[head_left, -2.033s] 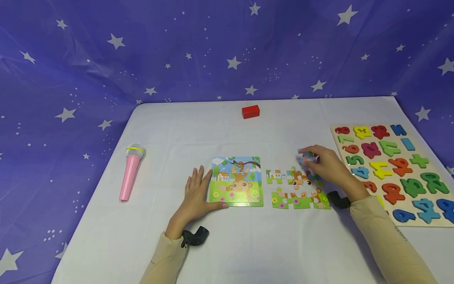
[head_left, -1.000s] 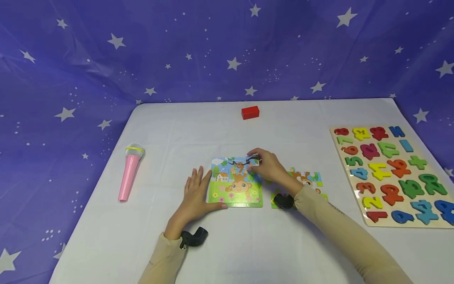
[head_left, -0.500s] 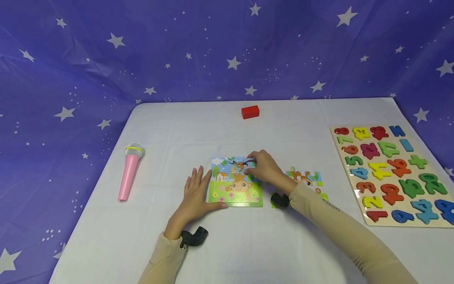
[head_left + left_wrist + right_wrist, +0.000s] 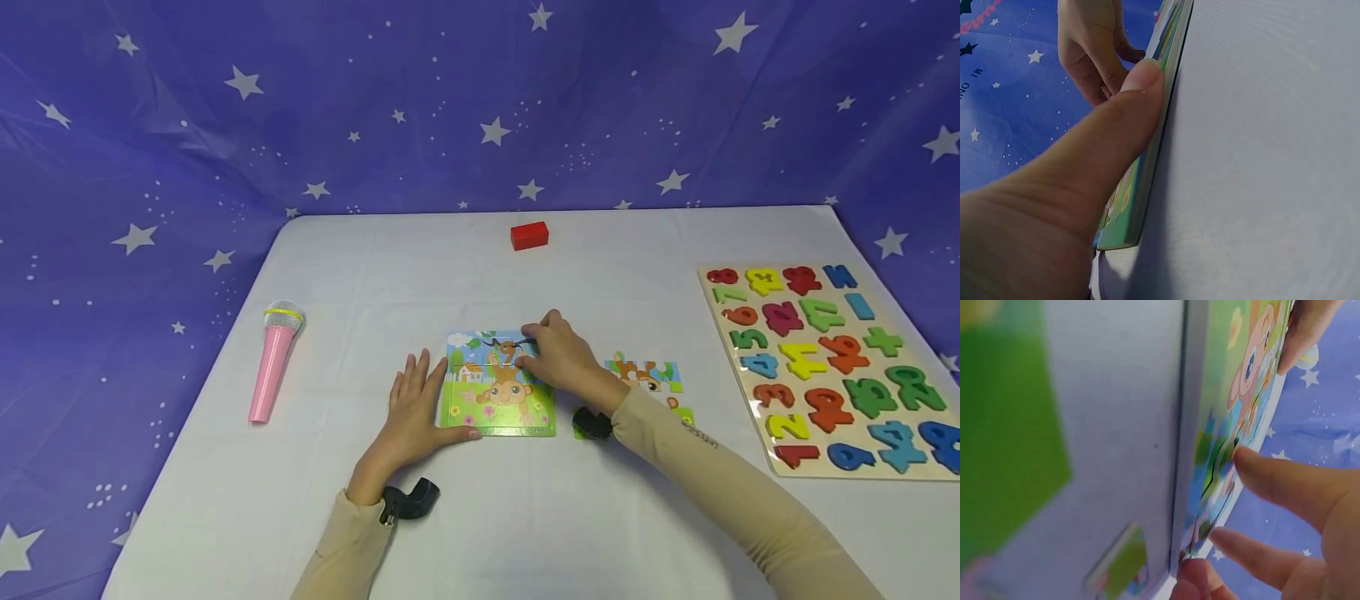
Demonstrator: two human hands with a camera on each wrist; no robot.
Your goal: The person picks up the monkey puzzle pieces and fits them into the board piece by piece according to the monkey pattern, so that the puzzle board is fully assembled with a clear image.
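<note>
A square jigsaw puzzle board (image 4: 487,408) with a monkey picture lies flat in the middle of the table. My left hand (image 4: 411,427) steadies it, straight fingers along the left side and thumb over the near edge. At the board's far right corner, my right hand (image 4: 564,354) has thumb and fingertips around a puzzle piece (image 4: 1215,478), which lies within the picture in the right wrist view. The hand covers most of that piece in the head view. Loose monkey puzzle pieces (image 4: 667,379) lie right of the board, partly hidden by the right forearm.
A wooden number board (image 4: 806,396) with colourful numerals fills the right side of the table. The pink toy microphone (image 4: 273,367) lies at the left, and a red block (image 4: 529,236) sits near the far edge. Starry purple cloth (image 4: 420,100) hangs behind.
My right hand has carried a puzzle piece from the loose pieces leftward to the board's far right corner, where it has stayed with small shifts. My left hand has kept its place.
</note>
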